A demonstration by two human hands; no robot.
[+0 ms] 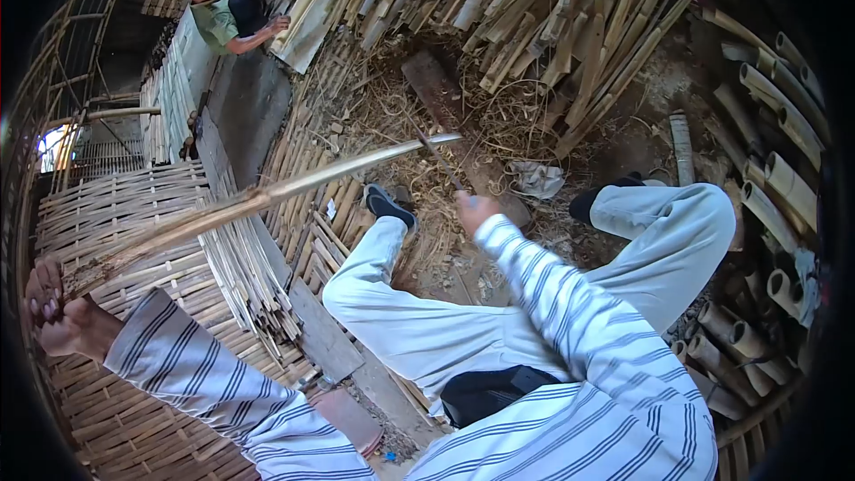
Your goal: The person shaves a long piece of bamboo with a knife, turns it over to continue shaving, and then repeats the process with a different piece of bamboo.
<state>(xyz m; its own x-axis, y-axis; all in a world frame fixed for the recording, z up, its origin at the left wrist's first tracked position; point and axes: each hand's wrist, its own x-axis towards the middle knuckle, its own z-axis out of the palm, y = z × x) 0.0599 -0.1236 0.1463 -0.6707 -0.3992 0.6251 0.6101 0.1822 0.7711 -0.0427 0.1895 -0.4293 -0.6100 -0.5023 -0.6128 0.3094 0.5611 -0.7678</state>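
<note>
My left hand (64,310) is at the far left, fingers closed around the near end of a long bamboo piece (267,196). The bamboo slants up and right across the view, brown and rough near my hand, pale and smooth toward its narrow far tip. My right hand (478,212) is closed on the handle of a knife (436,157). The thin dark blade points up and left and crosses the bamboo near its tip in this view. Behind the tip lies a dark wooden block (430,85) among curled shavings (401,98).
Split bamboo (525,0) is heaped at the back. Cut bamboo tubes (775,187) line the right side. Woven bamboo panels (116,214) lie at left, beside a bundle of thin strips (249,276). Farther off, a person in a green shirt (215,22) sits by a board.
</note>
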